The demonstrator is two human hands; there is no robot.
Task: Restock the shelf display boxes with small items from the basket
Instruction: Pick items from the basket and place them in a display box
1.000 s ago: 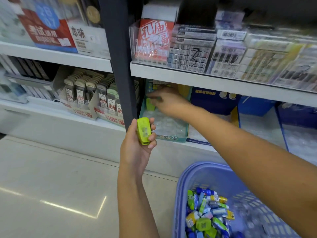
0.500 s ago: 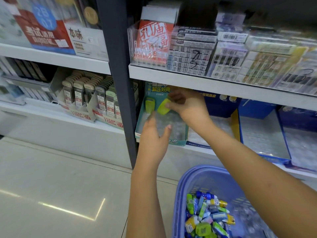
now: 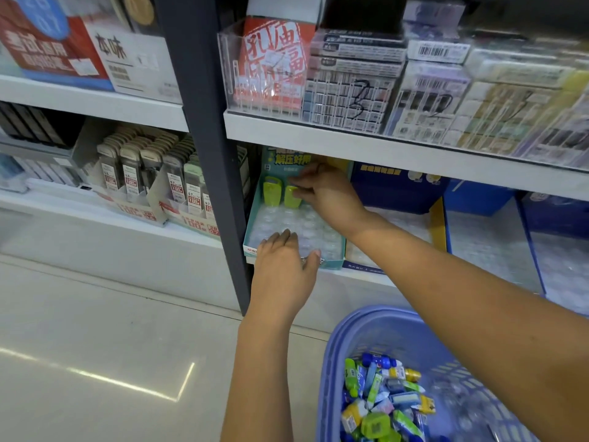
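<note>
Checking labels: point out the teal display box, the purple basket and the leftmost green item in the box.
teal display box (image 3: 333, 261), head view, front wall near right corner.
purple basket (image 3: 382, 315), head view, far rim.
leftmost green item (image 3: 271, 191), head view, middle of its body.

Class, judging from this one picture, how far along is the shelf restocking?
Done: one green item stands in the teal display box, back row. In hand: the right hand pinches a second green item beside it; the left hand rests on the box front. Left: most slots, the blue display boxes and a basket of items.
</note>
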